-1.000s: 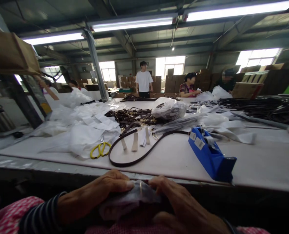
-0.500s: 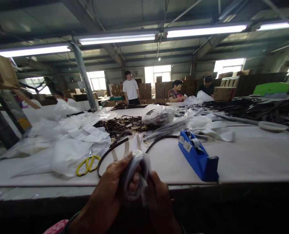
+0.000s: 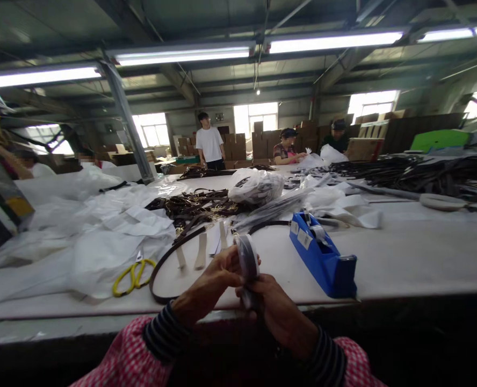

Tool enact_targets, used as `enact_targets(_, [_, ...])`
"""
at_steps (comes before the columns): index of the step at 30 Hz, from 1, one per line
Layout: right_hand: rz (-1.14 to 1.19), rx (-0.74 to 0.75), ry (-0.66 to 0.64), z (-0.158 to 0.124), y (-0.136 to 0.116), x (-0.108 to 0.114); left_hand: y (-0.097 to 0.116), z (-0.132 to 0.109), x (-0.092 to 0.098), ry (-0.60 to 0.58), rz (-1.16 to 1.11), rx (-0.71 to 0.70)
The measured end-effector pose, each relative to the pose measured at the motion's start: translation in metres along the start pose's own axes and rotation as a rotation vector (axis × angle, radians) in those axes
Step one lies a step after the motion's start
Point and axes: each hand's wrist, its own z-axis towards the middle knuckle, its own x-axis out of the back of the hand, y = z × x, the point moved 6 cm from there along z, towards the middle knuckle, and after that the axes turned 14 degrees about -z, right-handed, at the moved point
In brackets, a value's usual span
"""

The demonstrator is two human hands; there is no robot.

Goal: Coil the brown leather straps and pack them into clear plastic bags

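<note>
Just over the table's front edge, both hands hold a coiled dark strap (image 3: 247, 258) wrapped in clear plastic. My left hand (image 3: 213, 280) has its fingers around the coil's left and far side. Below and to the right, my right hand (image 3: 274, 303) grips the lower part, where a dark end or loose plastic hangs blurred. Behind the hands, a dark strap (image 3: 153, 274) curves over the table. Yellow-handled scissors (image 3: 134, 277) lie to the left. On the right stands a blue tape dispenser (image 3: 323, 258) with a roll of tape in it.
White plastic bags (image 3: 113, 236) are heaped at the left. Dark straps with metal clips (image 3: 198, 207) and a filled plastic bag (image 3: 257, 185) lie farther back. More dark straps (image 3: 416, 174) cover the far right. Several people, one in a white shirt (image 3: 210, 145), are across the table.
Both hands have raised the coil and turned it, so its outer side shows instead of its open centre. The left fingers have come out of the coil's middle. The view has shifted slightly.
</note>
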Motion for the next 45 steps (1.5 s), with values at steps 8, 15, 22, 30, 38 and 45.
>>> enact_targets(8, [-0.03, -0.124, -0.119, -0.004, -0.009, 0.015, -0.009, 0.021, -0.002, -0.164, 0.503, 0.06])
enact_targets(15, [-0.163, -0.121, -0.083, -0.013, -0.011, 0.025, -0.004, 0.028, 0.002, -0.144, 0.881, 0.122])
enact_targets(22, [-0.351, -0.091, -0.03, -0.014, -0.017, 0.031, 0.0, 0.021, -0.007, -0.254, 1.213, 0.146])
enact_targets(30, [-1.285, 0.458, 0.178, -0.036, -0.047, 0.044, -0.005, 0.015, -0.027, -0.373, 1.509, 0.059])
enact_targets(38, [-1.911, 0.798, 0.25, -0.023, -0.046, 0.041, -0.013, 0.023, -0.034, -0.413, 1.706, 0.02])
enact_targets(45, [-1.957, 0.977, 0.209, -0.022, -0.04, 0.039, -0.025, -0.004, -0.023, -0.399, 1.777, -0.186])
